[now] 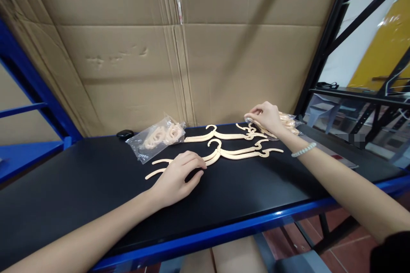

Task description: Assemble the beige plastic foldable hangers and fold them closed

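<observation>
My left hand (pixel 182 175) lies over the left arm of a cream plastic clothes hanger (pixel 238 156), fingers curved and thumb apart. This hanger lies flat with its hook (pixel 214 141) pointing away from me, and its arms look doubled, as if two hangers are stacked. Behind it lies another cream hanger (pixel 201 138), its right end among several loose-looking curved pieces (pixel 250 130). At the back right, my right hand (pixel 265 116) is pinched closed beside a clear bag of cream hanger parts (pixel 288 123). What its fingertips hold is hard to make out.
A clear plastic bag (pixel 153 138) with coiled cream pieces lies at the back left, near a small black object (pixel 124 135). Cardboard panels (pixel 128 59) wall off the back of the black tabletop (pixel 224 196). A flat greyish item (pixel 339 158) lies under my right forearm.
</observation>
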`<state>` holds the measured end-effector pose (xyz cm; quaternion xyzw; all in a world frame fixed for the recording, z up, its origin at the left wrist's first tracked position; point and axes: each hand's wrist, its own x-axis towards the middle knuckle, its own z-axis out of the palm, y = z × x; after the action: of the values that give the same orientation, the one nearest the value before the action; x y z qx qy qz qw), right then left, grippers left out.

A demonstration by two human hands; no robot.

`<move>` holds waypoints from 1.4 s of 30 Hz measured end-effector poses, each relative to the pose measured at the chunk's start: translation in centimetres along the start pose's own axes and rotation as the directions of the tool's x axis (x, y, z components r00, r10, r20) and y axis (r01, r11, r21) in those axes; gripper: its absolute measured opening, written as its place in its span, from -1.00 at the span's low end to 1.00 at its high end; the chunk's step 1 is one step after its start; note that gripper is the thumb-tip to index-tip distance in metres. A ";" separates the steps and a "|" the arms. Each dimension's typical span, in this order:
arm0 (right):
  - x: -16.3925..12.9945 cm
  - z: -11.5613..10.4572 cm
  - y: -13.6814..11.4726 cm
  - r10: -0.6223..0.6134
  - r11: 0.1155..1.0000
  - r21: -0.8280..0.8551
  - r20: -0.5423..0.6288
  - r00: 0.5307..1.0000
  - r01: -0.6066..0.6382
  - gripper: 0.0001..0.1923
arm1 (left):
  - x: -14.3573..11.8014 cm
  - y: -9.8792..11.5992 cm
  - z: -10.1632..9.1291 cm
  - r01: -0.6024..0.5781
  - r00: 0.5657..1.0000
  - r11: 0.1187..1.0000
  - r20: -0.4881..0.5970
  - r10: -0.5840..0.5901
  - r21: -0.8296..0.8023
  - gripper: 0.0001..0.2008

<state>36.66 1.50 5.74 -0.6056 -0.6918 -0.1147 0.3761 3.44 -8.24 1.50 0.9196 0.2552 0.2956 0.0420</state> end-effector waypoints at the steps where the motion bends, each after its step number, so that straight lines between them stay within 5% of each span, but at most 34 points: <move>1: 0.6 0.1 0.3 -0.008 0.997 -0.081 0.102 0.995 0.016 -0.73 | 0.0 -0.1 -0.1 -0.001 1.000 1.000 -0.012 0.001 0.000 -0.84; 4: 1.8 1.1 0.8 -0.003 0.971 -0.223 0.367 0.930 0.092 -0.79 | 0.1 -0.4 -0.2 0.000 0.999 1.000 -0.039 0.000 0.000 -0.84; 9: 3.0 3.8 0.8 0.021 0.938 -0.311 0.498 0.867 0.156 -0.84 | 0.0 -0.5 -0.1 -0.003 0.999 1.000 -0.051 0.003 0.011 -0.84; 20: 4.3 6.3 0.4 0.051 0.963 -0.242 0.603 0.796 0.121 -0.90 | -0.2 0.4 0.2 -0.042 0.999 0.998 -0.013 0.042 0.042 -0.83; 25: 5.1 5.7 -0.7 -0.015 0.999 -0.032 0.556 0.831 0.040 -0.86 | -0.2 0.9 0.0 -0.028 0.999 0.999 -0.031 0.027 -0.028 -0.83; 28: 4.4 5.0 -2.9 -0.095 0.988 0.156 0.521 0.848 0.014 -0.76 | -0.2 1.1 0.0 0.081 0.992 0.984 -0.081 -0.095 -0.158 -0.81; 31: 2.1 4.4 -6.3 -0.195 0.921 0.388 0.526 0.828 -0.029 -0.71 | 0.1 0.8 0.3 0.253 0.943 0.878 -0.099 -0.317 -0.406 -0.78; 33: 0.0 3.7 -8.9 -0.305 0.747 0.643 0.555 0.774 -0.167 -0.74 | 0.3 0.5 0.5 0.329 0.890 0.748 -0.076 -0.450 -0.576 -0.71; 36: -2.7 2.5 -12.3 -0.386 0.577 0.773 0.542 0.746 -0.263 -0.75 | 0.5 0.3 0.7 0.361 0.843 0.589 -0.017 -0.537 -0.723 -0.66; 42: -4.7 2.1 -15.6 -0.322 0.478 0.834 0.458 0.829 -0.275 -0.76 | 0.6 0.6 0.2 0.368 0.818 0.512 0.009 -0.575 -0.776 -0.74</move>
<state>21.33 -4.45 5.82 -0.3211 -0.7365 0.4320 0.4096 4.25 -8.45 1.78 0.6666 0.3557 0.4634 0.4629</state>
